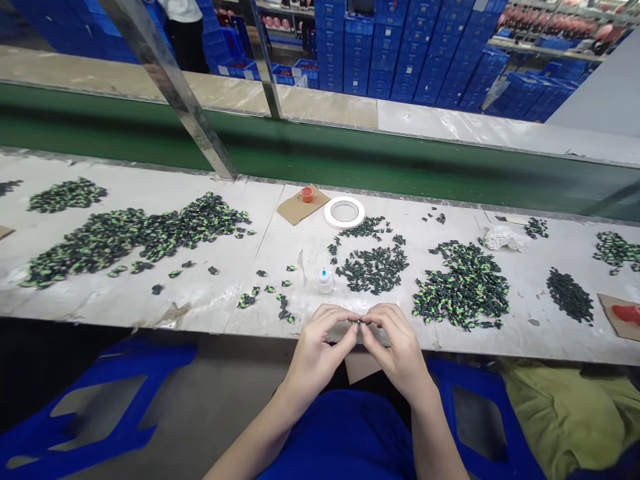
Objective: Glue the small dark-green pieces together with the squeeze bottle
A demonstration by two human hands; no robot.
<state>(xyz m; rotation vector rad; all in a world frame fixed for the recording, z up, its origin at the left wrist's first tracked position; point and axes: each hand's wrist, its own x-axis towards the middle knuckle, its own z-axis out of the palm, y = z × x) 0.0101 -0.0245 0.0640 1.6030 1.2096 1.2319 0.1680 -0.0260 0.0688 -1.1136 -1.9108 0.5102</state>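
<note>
My left hand [320,347] and my right hand [397,347] meet at the near edge of the white workbench [210,300], fingertips pinched together on a small dark part [361,323]. Just beyond them stands a small clear glue bottle [325,281] with a blue tip. A pile of dark parts [373,268] lies behind the bottle. A heap of green-and-black parts [463,287] lies to the right of my right hand. A few loose parts [270,297] are scattered left of my left hand.
A long spread of green-and-black parts [125,237] covers the bench's left. A white tape roll [344,213] and an orange cap on cardboard [307,195] sit farther back. A green conveyor belt [350,157] runs behind. Blue stools [90,407] flank my lap.
</note>
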